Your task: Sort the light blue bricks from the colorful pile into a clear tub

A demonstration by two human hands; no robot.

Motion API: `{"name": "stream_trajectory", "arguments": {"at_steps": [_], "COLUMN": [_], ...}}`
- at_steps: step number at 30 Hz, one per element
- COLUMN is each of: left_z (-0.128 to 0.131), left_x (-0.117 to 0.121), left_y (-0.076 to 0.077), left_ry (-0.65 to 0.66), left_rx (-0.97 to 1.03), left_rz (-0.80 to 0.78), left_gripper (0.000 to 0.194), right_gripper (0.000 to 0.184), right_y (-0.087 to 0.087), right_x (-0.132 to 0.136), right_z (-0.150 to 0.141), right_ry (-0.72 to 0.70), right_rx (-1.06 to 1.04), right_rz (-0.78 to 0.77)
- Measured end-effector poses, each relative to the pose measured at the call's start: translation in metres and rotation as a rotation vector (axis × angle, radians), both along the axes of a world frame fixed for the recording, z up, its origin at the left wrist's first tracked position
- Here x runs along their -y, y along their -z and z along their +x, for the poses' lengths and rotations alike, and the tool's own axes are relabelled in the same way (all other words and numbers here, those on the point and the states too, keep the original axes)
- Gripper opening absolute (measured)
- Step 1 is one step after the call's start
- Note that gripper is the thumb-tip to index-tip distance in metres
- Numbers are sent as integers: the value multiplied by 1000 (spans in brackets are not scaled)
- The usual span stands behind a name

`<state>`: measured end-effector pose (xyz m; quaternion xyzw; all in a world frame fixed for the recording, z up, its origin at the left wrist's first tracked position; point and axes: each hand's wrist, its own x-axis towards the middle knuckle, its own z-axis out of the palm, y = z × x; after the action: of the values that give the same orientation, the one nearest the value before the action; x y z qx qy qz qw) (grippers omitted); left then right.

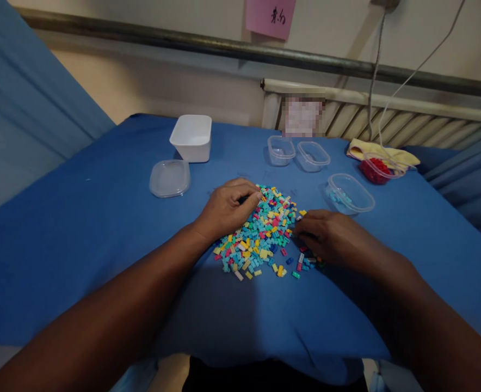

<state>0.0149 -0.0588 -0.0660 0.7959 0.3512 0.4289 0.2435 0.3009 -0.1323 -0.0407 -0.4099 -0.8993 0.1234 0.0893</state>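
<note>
A heap of small toy building bricks (269, 223) in turquoise, yellow, pink, blue and cream lies on the blue cloth in front of me. My left hand (229, 208) rests against the heap's upper left side, fingers curled and thumb tip close to them. Whatever it may hold is hidden. At the right edge of the heap, my right hand (324, 233) points its closed fingertips down among the bricks. Too little shows between those fingers to name. Several loose bricks (300, 261) lie below and beside the right hand.
Behind the heap stand a white tub (191, 139), a clear lid (170, 178) and two clear containers (281, 151) (314, 157). To the right, one clear container (350, 194) holds turquoise bricks, another red bricks (375, 171). A yellow cloth (358, 147) lies near the radiator (346, 109).
</note>
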Motion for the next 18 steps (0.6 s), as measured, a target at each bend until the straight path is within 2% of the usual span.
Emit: {"name": "stream_trajectory", "arguments": {"at_steps": [4,7,18], "left_z": [1,1,0], "left_x": [0,0,0], "left_y": [0,1,2], "left_ry": [-3,-3,-2], "left_rx": [7,12,21], "left_rz": [3,-5,3], "left_gripper": [22,21,20], "right_gripper": [14,12,19], "right_y": [-5,-6,5], "right_x": [3,3,2], "right_z": [2,-1,-10], "right_ry": [44,27,2], "right_rx": [-13,-42,-12], "right_rz": [32,-29,-58]}}
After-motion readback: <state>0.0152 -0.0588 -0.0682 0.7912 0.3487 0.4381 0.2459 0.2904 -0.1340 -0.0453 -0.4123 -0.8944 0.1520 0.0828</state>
